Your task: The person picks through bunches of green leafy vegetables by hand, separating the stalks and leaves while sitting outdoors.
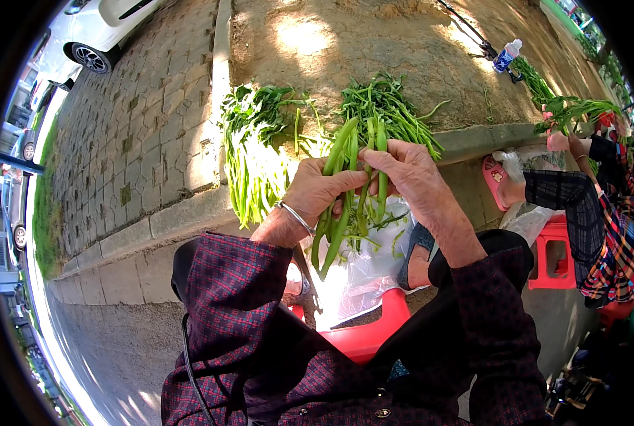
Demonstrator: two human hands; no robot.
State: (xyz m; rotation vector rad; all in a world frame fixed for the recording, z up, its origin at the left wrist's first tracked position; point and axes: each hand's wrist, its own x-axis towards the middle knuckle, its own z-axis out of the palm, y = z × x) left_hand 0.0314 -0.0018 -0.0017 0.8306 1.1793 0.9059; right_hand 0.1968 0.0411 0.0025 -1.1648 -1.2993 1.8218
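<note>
My left hand, with a silver bangle at the wrist, is closed round several long green vegetable stems that hang below the fingers. Close beside it, my right hand pinches another green stem; its fingertips are partly hidden. Both hands are above a clear plastic sheet on the ground between my feet, with small green scraps lying on it. Just beyond them, a bunch of leafy greens hangs over the curb on the left, and a second leafy bunch lies on the right.
I sit on a red plastic stool. At the right, another person's hand holds leafy greens, near a pink slipper and a red stool. A bottle stands far right; a white car is parked far left.
</note>
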